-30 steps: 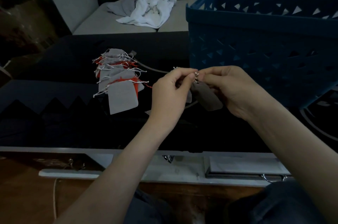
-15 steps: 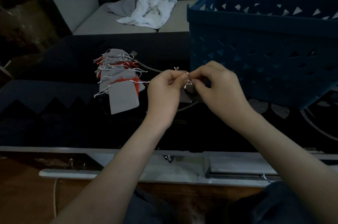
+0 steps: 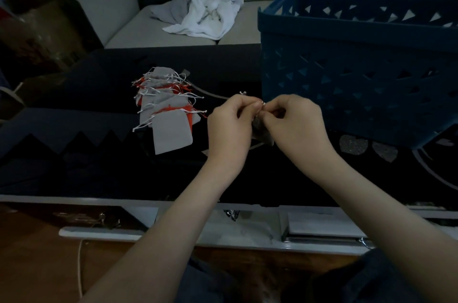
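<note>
A pile of grey and orange pouches [image 3: 171,117] lies on the dark table [image 3: 99,169]. Just right of it, the left hand [image 3: 229,126] and right hand [image 3: 297,124] pinch the drawstrings of a small grey pouch [image 3: 263,133], which is mostly hidden between them. The blue basket [image 3: 359,74] runs off the right edge.

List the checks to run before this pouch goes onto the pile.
1. Grip: left hand and right hand both pinch the grey pouch at its top: ok.
2. Whether the drawstring is pulled tight: cannot tell, fingers hide the mouth.
3. The grey pouch is apart from the blue basket: ok.
4. The pile of pouches lies left of the left hand, nothing between: ok.
5. Whether the grey pouch is filled or empty: cannot tell.
</note>
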Available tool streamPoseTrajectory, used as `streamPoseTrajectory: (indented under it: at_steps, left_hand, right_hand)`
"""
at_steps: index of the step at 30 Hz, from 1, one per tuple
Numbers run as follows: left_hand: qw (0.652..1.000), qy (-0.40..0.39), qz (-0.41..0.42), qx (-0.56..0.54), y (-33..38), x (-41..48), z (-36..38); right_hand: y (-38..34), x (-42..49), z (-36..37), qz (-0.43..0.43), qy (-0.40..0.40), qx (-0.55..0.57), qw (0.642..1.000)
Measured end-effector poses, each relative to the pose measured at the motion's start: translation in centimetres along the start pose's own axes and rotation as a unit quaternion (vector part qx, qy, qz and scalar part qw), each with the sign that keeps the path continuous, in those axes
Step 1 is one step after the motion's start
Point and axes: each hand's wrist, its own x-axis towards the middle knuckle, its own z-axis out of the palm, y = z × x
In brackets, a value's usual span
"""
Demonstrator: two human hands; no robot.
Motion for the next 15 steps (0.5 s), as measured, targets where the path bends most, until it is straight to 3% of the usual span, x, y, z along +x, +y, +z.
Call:
streamPoseTrajectory:
  at_steps: [7,15]
  left_hand:
    - [1.0,-0.013,0.003,-0.016,0.2,0.2,0.1]
    - [0.998,-0.042,0.045,0.003,0.0,0.0,0.0]
  right_hand:
    - [0.4,-0.3,0.4,-0.097,0.084,-0.063,0.99]
    - [0.4,0.8,-1.5,-0.106,0.019,-0.127,0.986]
